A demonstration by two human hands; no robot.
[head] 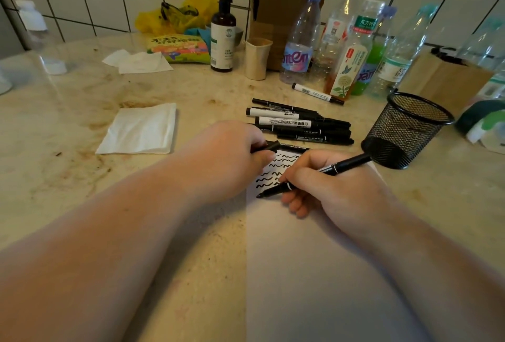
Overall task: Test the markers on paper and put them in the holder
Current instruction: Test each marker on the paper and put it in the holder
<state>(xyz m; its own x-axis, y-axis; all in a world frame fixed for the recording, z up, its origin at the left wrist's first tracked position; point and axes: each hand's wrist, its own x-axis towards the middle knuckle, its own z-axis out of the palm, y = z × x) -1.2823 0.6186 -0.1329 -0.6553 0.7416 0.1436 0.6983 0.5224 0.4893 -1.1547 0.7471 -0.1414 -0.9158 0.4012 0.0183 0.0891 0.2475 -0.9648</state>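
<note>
My right hand (pixel 325 180) grips a black marker (pixel 344 165), its tip touching the white paper (pixel 314 259) just below several black wavy test lines (pixel 276 169). At the paper's top left corner, my left hand (pixel 232 153) pinches a black marker cap (pixel 269 147). Several black and white markers (pixel 300 124) lie in a pile beyond the paper, and one more marker (pixel 317 93) lies near the bottles. The black mesh holder (pixel 407 130) stands upright to the right of the pile; I see no marker inside it.
A folded white tissue (pixel 140 130) lies left of my arms. Along the tiled wall stand several plastic bottles (pixel 352 49), a brown spray bottle (pixel 222 33), a beige cup (pixel 257 59), cardboard boxes (pixel 278 5) and a snack bag (pixel 177 48).
</note>
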